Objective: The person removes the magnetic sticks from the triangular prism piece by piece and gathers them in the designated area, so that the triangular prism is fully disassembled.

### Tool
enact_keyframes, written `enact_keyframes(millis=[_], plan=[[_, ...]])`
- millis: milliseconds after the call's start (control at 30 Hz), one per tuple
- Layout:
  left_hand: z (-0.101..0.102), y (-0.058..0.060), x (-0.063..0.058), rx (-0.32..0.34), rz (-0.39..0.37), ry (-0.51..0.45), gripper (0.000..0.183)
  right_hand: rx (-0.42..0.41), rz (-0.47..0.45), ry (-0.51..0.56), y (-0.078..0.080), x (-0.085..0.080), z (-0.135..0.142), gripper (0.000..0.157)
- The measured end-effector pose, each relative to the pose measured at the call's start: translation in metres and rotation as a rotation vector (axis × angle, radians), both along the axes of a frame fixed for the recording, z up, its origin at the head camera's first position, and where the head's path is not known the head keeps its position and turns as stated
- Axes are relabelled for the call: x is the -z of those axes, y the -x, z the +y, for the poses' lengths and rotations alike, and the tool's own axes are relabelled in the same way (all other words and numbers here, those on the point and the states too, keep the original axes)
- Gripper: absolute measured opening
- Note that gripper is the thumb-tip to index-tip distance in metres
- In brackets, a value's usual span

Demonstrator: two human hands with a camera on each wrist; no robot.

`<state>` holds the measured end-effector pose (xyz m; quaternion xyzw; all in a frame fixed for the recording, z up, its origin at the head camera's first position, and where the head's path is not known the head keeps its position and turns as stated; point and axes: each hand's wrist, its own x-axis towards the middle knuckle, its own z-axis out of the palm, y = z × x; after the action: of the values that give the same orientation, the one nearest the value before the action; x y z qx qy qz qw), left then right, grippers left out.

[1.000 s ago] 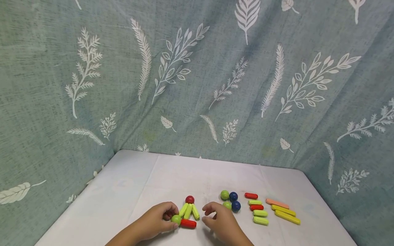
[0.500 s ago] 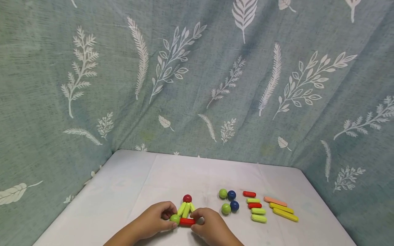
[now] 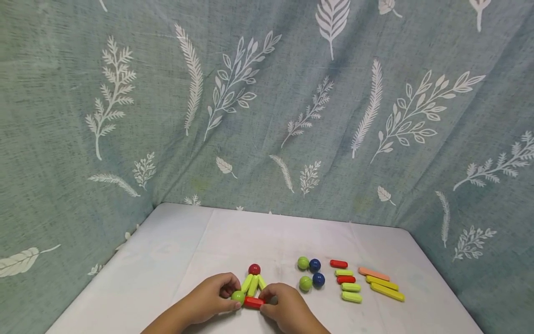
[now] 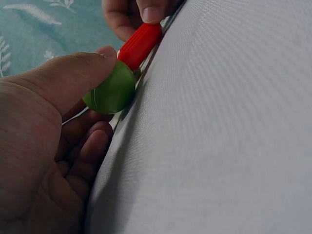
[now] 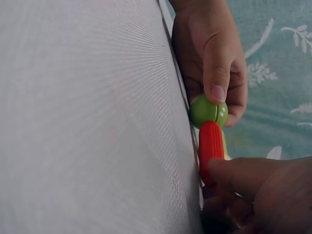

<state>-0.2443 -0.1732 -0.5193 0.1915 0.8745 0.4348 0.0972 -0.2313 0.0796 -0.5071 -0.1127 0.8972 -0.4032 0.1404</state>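
In the head view, my left hand (image 3: 210, 299) pinches a green ball (image 3: 238, 297) at the front of the white table. The left wrist view shows the thumb lying on that ball (image 4: 112, 91). My right hand (image 3: 289, 307) holds the right end of a short red stick (image 3: 252, 302) between thumb and fingers. In the right wrist view the stick's (image 5: 211, 144) other end meets the ball. Behind the stick, several yellow-green sticks (image 3: 252, 286) fan out from a dark red ball (image 3: 254, 269). The right hand partly hides the rightmost one.
To the right lie two green balls (image 3: 305, 283) and two blue balls (image 3: 318, 279). Beyond them is a column of short red and yellow-green sticks (image 3: 351, 287), then longer yellow sticks (image 3: 387, 292) and an orange one (image 3: 374, 273). Patterned cloth (image 3: 250, 116) encloses the white table (image 3: 183, 241).
My right hand has moved left from beside the red stick and taken hold of its right end. The left hand stays on the green ball. The view has shifted slightly.
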Motion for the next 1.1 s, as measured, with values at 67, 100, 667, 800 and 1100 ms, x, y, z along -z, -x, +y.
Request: enact_keyframes(millis=[67,100,667,800,1100], plan=[[0.0002,-0.0014,0.0006,0.005,-0.008,-0.010,0.034,0.004,-0.002,0.000,-0.0001,0.0017,0.0006,0.013],[0.0005,-0.0021,0.0008,0.009,-0.011,-0.016,0.034,0.006,-0.003,-0.001,-0.0006,0.0025,0.0008,0.013],[-0.0002,0.0001,-0.0034,0.012,0.014,-0.028,0.033,0.032,0.055,0.089,-0.0007,-0.0037,0.0019,0.011],[-0.0009,-0.0003,-0.0041,0.006,0.013,-0.018,0.033,0.020,0.012,0.108,-0.0018,-0.0046,0.0008,0.011],[-0.0012,-0.0011,-0.0017,-0.008,-0.010,-0.025,0.033,0.025,-0.079,0.145,-0.0034,-0.0009,-0.0017,0.013]])
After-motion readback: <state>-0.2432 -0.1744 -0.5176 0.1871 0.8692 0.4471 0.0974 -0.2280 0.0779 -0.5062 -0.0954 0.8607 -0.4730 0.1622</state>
